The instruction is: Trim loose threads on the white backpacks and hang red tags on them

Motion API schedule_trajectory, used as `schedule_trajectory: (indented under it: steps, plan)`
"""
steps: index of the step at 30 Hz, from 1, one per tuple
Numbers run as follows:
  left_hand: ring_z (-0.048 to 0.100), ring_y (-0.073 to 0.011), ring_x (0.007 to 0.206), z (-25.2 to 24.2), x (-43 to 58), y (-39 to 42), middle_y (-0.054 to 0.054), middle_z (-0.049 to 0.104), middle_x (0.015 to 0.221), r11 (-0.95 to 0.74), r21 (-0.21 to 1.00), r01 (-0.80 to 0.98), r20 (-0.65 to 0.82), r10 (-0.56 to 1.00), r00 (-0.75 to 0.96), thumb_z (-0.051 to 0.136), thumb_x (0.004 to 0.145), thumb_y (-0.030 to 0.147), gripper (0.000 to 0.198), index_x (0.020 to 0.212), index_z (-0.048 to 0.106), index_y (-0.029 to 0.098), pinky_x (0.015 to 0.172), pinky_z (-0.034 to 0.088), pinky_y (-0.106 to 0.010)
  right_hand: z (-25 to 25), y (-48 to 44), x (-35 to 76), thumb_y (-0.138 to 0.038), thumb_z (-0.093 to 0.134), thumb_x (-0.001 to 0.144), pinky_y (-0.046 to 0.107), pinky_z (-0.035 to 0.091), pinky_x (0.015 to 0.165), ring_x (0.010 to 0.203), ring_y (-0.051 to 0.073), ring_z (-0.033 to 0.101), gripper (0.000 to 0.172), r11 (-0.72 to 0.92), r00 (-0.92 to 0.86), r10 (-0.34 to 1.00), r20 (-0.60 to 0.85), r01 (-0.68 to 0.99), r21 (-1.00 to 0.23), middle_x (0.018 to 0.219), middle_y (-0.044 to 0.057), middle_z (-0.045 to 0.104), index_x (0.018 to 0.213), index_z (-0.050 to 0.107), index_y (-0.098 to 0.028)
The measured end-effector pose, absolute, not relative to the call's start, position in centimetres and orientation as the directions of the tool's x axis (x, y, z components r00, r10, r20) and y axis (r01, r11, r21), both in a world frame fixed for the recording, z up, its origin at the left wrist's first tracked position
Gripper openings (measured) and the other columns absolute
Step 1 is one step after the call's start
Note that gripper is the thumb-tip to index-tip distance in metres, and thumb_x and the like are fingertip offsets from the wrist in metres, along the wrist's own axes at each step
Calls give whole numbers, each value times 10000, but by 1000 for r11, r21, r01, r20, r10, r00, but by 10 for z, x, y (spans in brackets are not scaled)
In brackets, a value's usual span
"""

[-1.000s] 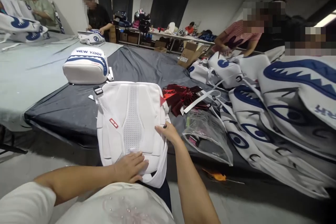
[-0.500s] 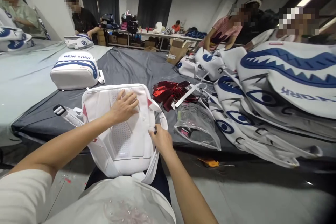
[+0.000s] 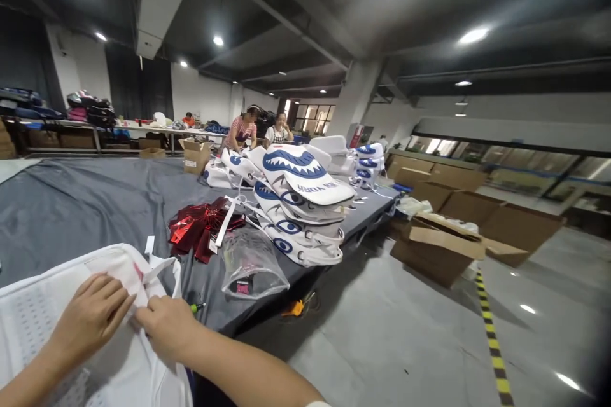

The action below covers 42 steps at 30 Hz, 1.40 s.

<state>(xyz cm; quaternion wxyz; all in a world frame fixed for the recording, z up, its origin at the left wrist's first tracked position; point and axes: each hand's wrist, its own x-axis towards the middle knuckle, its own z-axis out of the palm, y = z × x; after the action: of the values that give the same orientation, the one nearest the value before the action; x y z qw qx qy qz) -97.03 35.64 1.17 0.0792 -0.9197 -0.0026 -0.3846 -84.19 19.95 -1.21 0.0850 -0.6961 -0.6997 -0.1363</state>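
A white backpack (image 3: 42, 311) lies back side up at the table's near edge, bottom left. My left hand (image 3: 90, 315) rests on its top corner with the fingers curled and pinching the fabric. My right hand (image 3: 167, 325) is closed in a fist right beside it, gripping the same corner near a white strap (image 3: 162, 265). A small green-tipped thing (image 3: 196, 308) peeks out by the right knuckles.
On the grey table (image 3: 81, 203) lie red foil pieces (image 3: 198, 226), a clear plastic bag (image 3: 251, 264) and a stack of white backpacks with blue shark faces (image 3: 298, 203). Two people (image 3: 258, 130) work at the far end. Open cardboard boxes (image 3: 443, 245) stand on the floor to the right.
The view has swung up and to the right, so the backpack now sits at the bottom left. My left hand moved from the back panel to the top corner, meeting my right hand.
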Motion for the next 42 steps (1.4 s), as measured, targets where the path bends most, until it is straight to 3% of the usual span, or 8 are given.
schedule_trajectory:
  steps: [15, 22, 26, 30, 32, 35, 40, 42]
  plan:
    - [561, -203, 735, 2, -974, 362, -9, 583, 704, -997, -74, 25, 757, -40, 652, 549, 910, 267, 218, 698, 579, 222, 964, 432, -463, -15, 204, -847, -227, 448, 1004, 309, 555, 491, 755, 205, 655, 142, 33, -123, 929, 349, 966, 255, 884, 56, 605, 993, 554, -133]
    - [650, -265, 878, -6, -974, 379, -24, 689, 881, -999, -15, 33, 814, 7, 581, 527, 892, 304, 175, 1060, 575, 294, 964, 482, -478, 16, 227, -837, -200, 370, 1039, 351, 592, 597, 879, 229, 665, 211, 212, -320, 905, 282, 911, 354, 949, 58, 625, 1068, 572, -144]
    - [567, -380, 1214, 1, -986, 374, -134, 644, 1263, -930, 13, 366, 839, 209, 502, 524, 903, 384, 358, 1246, 541, 282, 1039, 414, -613, 31, 237, -830, -178, 424, 1025, 327, 583, 617, 910, 208, 664, 165, 282, -305, 950, 66, 930, 235, 968, 39, 648, 1075, 581, -168]
    - [216, -450, 1484, 9, -1001, 371, -222, 253, 1612, -749, 135, 648, 755, 502, 423, 448, 958, 499, 616, 1478, 369, 179, 1115, 268, -692, 33, 244, -822, -152, 428, 1013, 333, 568, 659, 961, 227, 646, 160, 346, -358, 934, 12, 911, 223, 993, 54, 649, 1045, 585, -161]
    - [305, -431, 1437, 15, -1004, 380, -255, 379, 1525, -687, 142, 713, 681, 590, 433, 392, 978, 522, 696, 1510, 300, 83, 1130, 236, -681, 34, 254, -821, -156, 408, 1016, 345, 561, 671, 982, 248, 639, 177, 382, -397, 918, 12, 892, 242, 989, 68, 645, 1033, 584, -153]
    - [523, -362, 1190, 27, -1001, 405, -193, 618, 1192, -559, 136, 818, 572, 719, 395, 304, 993, 552, 631, 1292, 550, 54, 1040, 372, -581, 44, 279, -826, -125, 359, 1013, 341, 543, 645, 902, 234, 658, 216, 366, -392, 918, 51, 892, 266, 1011, 82, 634, 1062, 569, -143]
    - [555, -225, 854, 45, -981, 445, -83, 606, 849, -516, 103, 850, 402, 803, 439, 202, 1013, 537, 593, 845, 608, 138, 679, 356, -297, 72, 307, -802, -209, 278, 1061, 287, 506, 711, 926, 194, 671, 304, 277, -311, 909, 278, 948, 154, 1024, 67, 653, 1174, 558, -179]
    - [544, -196, 788, 49, -971, 463, -62, 586, 799, -472, 87, 877, 341, 841, 419, 201, 1006, 529, 590, 802, 597, 143, 617, 282, -269, 76, 304, -753, -291, 276, 1079, 249, 475, 821, 1030, 166, 650, 341, 35, -33, 953, 301, 999, -3, 1063, 81, 669, 1197, 576, -180]
